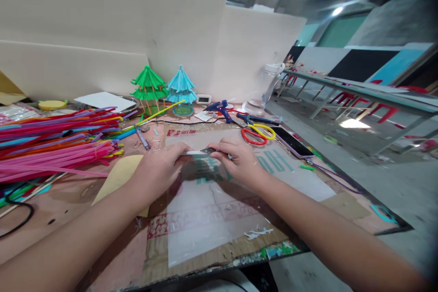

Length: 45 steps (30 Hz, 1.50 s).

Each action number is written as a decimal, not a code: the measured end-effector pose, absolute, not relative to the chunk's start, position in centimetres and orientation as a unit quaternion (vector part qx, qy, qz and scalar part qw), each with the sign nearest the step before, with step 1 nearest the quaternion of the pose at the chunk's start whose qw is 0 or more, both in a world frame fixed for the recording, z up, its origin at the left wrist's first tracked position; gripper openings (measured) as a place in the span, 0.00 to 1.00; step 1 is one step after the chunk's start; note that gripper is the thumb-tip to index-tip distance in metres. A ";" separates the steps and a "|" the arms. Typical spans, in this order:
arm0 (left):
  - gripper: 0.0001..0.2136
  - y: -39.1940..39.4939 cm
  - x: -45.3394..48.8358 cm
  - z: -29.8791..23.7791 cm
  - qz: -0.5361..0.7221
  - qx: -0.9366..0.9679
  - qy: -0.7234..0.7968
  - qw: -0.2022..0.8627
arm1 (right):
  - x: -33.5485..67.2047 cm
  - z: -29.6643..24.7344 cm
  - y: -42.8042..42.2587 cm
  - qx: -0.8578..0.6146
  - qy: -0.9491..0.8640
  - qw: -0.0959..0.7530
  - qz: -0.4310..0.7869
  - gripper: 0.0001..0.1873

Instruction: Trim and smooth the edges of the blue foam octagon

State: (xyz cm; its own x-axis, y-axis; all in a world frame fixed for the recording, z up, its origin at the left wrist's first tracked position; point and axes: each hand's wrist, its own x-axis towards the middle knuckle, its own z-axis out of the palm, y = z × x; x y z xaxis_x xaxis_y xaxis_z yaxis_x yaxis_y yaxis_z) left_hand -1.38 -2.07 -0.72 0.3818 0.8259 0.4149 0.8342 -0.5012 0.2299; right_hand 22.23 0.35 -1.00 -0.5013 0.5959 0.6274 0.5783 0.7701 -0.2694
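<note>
Pinched in the fingers of the left hand (163, 166) is a thin white strip (193, 153), level above a printed translucent sheet (195, 242), while the right hand (239, 160) closes its fingertips on a small dark blade (207, 150) whose tip meets the strip's near-right end, the two hands just beside each other. Beyond the grip stand a green tiered model (149, 77) and a light-blue one (181, 83); right of it lie scissors (256, 136) and a phone (293, 142), and left of it, colourful fuzzy stems (61, 139).
</note>
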 end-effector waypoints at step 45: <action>0.12 -2.5 -1.2 -0.4 -0.231 -0.828 -0.510 0.010 | 21.8 -0.6 -0.4 -0.356 -0.867 0.349 0.001 0.16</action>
State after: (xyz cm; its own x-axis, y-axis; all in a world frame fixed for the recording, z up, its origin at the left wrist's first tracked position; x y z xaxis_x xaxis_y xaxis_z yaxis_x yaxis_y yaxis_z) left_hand -1.21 -2.50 -0.43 0.3729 0.8402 0.3938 0.8497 -0.4797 0.2188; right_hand 21.78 -0.38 -0.60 -0.5041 0.6174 0.6039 0.6162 0.7471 -0.2494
